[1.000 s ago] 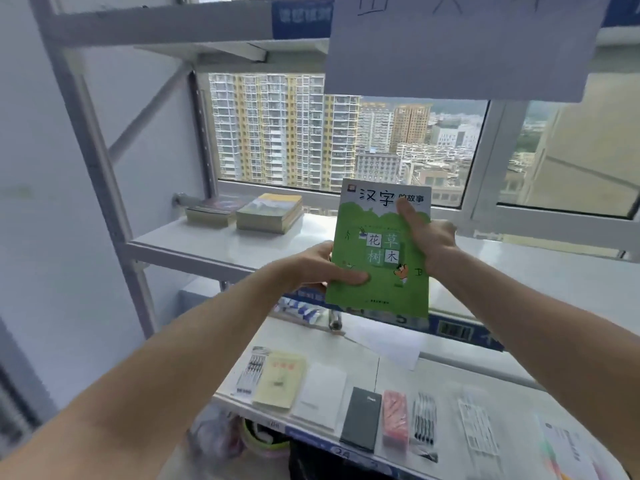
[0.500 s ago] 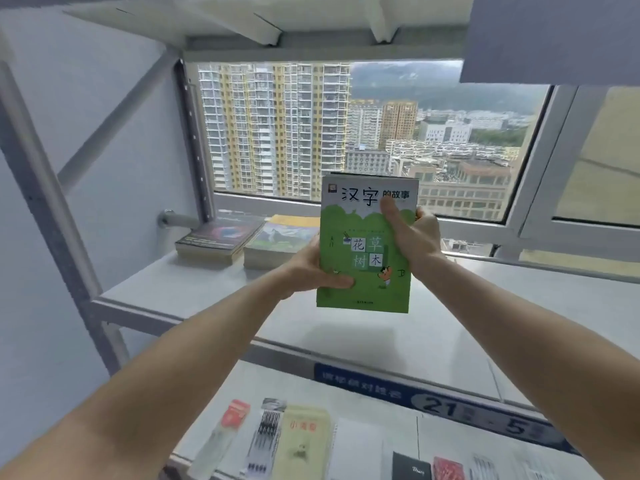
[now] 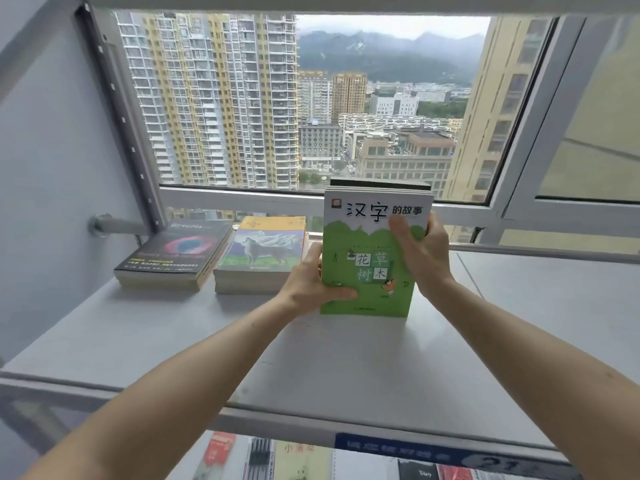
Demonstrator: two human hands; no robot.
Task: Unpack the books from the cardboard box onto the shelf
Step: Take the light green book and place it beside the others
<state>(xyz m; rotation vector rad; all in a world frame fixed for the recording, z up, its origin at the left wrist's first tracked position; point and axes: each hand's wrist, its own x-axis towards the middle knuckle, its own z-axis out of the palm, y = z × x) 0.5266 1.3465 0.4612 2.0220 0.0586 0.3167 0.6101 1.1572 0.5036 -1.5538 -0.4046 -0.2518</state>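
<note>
Fingers first: the left hand has its thumb laid flat across the lower left of the green cover, with the rest of its fingers wrapped out of sight behind the spine side, so it's clamped on the stack of books from the left edge. Over on the other side, the right hand presses its thumb up across the cover near the title characters, palm against the right edge and fingers curled behind, closed on the same stack. So both hands pinch it, one per side, and the stack sits squarely between them.

That stack stands upright, green front cover facing the camera, white band with large black Chinese characters on top; darker edges of more books peek out behind its top. Its bottom edge is right down at the grey shelf, though whether it's actually touching can't be told from here.

Further left on that shelf, two flat piles lie side by side: a pile topped by a wolf-cover book just beside the left hand, and a pile topped by a dark cover with a red swirl nearer the wall. Behind it all, a window shows tower blocks and hills. Below the shelf's front lip, stationery on a lower level is blurred.
</note>
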